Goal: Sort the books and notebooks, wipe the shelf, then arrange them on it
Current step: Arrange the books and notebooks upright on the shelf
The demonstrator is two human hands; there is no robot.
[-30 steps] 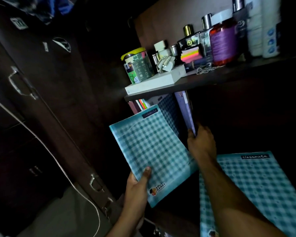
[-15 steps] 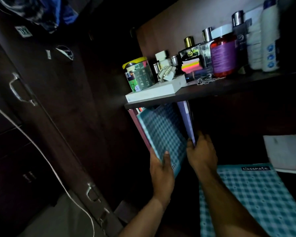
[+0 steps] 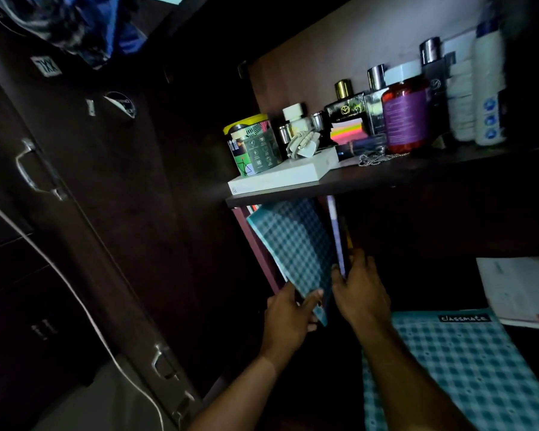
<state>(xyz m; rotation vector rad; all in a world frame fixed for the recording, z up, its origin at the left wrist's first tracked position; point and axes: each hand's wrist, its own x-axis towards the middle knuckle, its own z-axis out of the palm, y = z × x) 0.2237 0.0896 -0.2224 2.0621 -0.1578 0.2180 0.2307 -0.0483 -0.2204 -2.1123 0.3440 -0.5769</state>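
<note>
The left hand [image 3: 288, 318] gripped the lower corner of a teal checked softcover notebook [image 3: 293, 247], which stood tilted among upright books under the dark wooden shelf board [image 3: 386, 178]. The right hand [image 3: 360, 290] pinched the thin lilac-covered book [image 3: 335, 231] just beside it. A second teal checked notebook [image 3: 467, 368] lay flat at lower right, well apart.

Dim and heavily shadowed; brightest on the upper shelf [image 3: 386, 174] and its bottles, near-black below. Wide-angle bending at edges, slight softness throughout.
</note>
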